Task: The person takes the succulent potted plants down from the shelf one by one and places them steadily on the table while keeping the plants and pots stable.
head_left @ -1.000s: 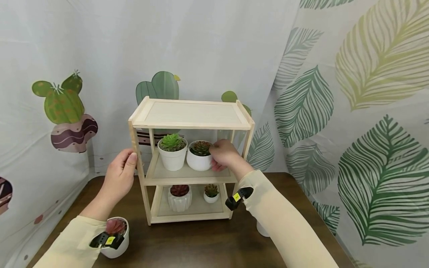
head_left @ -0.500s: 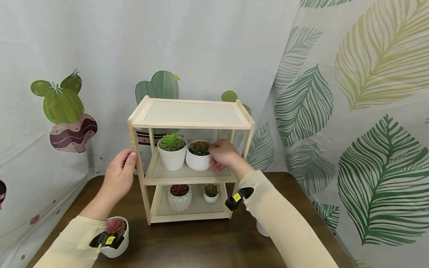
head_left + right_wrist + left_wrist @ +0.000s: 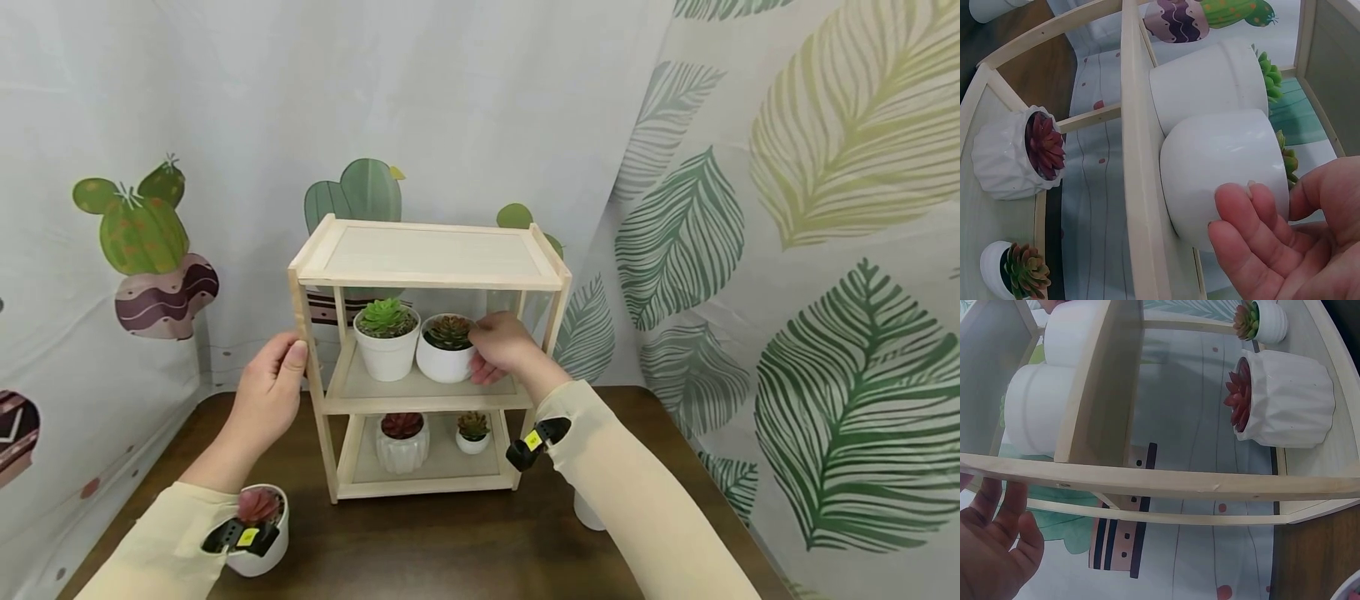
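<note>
A three-tier wooden shelf (image 3: 442, 407) stands on the table. My left hand (image 3: 268, 387) grips its front left post, thumb in front; the left wrist view shows the fingers (image 3: 1007, 503) at that post. On the middle tier, my right hand (image 3: 504, 346) holds a round white potted succulent (image 3: 444, 362) with reddish-green leaves by its right side. The right wrist view has the thumb near the rim and fingers (image 3: 1235, 215) against the pot's outside. Close beside it on the left is a white pot with a bright green succulent (image 3: 388, 354).
The bottom tier bears a ribbed white pot with a dark red succulent (image 3: 402, 450) and a small potted succulent (image 3: 472, 440). A pot with a pink-red succulent (image 3: 262, 554) sits by the left forearm. A white pot (image 3: 587, 512) is partly hidden behind the right sleeve.
</note>
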### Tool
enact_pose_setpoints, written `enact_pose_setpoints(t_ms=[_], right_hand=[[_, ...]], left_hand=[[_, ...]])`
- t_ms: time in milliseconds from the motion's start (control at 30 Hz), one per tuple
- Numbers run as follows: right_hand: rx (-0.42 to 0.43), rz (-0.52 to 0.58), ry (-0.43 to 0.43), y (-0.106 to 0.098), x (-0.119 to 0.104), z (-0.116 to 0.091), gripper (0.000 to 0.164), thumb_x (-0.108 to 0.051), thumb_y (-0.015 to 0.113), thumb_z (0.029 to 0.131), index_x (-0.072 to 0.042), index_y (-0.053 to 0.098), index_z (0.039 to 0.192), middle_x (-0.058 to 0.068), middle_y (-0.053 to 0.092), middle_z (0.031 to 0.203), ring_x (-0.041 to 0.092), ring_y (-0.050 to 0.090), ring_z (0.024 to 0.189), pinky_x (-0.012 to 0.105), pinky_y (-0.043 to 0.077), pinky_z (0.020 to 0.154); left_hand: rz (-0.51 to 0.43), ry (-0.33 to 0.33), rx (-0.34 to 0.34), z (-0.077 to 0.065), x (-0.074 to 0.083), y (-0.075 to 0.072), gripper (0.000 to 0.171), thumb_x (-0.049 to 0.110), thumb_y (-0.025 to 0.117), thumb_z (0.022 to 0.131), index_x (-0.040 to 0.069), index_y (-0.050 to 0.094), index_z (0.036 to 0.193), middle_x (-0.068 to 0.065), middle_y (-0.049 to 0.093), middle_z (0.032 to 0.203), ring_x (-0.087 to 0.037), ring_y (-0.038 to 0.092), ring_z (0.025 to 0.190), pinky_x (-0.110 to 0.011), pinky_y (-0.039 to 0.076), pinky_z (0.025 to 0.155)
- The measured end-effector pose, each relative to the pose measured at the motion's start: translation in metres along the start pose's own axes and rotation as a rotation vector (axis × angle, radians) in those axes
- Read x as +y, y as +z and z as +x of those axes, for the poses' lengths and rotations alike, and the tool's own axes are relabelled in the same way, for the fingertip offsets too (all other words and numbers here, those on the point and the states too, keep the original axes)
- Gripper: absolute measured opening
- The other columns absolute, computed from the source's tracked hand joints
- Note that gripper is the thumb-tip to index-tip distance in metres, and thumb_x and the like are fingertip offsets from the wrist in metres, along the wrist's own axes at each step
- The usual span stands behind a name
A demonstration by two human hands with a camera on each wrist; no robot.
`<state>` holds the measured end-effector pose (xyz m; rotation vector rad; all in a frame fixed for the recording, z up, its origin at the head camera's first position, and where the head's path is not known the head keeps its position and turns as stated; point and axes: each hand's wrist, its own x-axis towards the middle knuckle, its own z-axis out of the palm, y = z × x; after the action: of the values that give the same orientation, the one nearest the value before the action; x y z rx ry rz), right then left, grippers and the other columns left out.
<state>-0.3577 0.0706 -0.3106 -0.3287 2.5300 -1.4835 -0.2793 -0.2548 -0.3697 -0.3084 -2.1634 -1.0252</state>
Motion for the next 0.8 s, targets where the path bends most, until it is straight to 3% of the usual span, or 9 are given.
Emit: enact_pose_setpoints(t_ms=[200, 800], right_hand=[[-0.012, 0.043, 0.007, -0.0009, 0.0009, 0.0011, 0.047, -0.019, 0.043, 0.107, 0.009, 0.046, 0.145, 0.011, 0.065, 0.065, 0.023, 0.07, 0.052, 0.04, 0.062, 0.055], [-0.008, 0.034, 0.002, -0.0042, -0.007, -0.0028, 0.045, -0.018, 0.043, 0.107, 0.009, 0.048, 0.142, 0.011, 0.065, 0.064, 0.023, 0.07, 0.053, 0.043, 0.063, 0.057]], left_hand=[[-0.002, -0.004, -0.002, -0.0003, 0.0001, 0.0004, 0.032, 0.025, 0.043, 0.112, 0.002, 0.063, 0.117, -0.007, 0.061, 0.092, 0.004, 0.05, 0.083, -0.02, 0.04, 0.076], [-0.008, -0.003, 0.003, 0.0002, -0.0003, 0.0008, 0.03, 0.025, 0.044, 0.111, 0.004, 0.065, 0.116, -0.005, 0.061, 0.09, 0.003, 0.052, 0.082, -0.018, 0.041, 0.075]])
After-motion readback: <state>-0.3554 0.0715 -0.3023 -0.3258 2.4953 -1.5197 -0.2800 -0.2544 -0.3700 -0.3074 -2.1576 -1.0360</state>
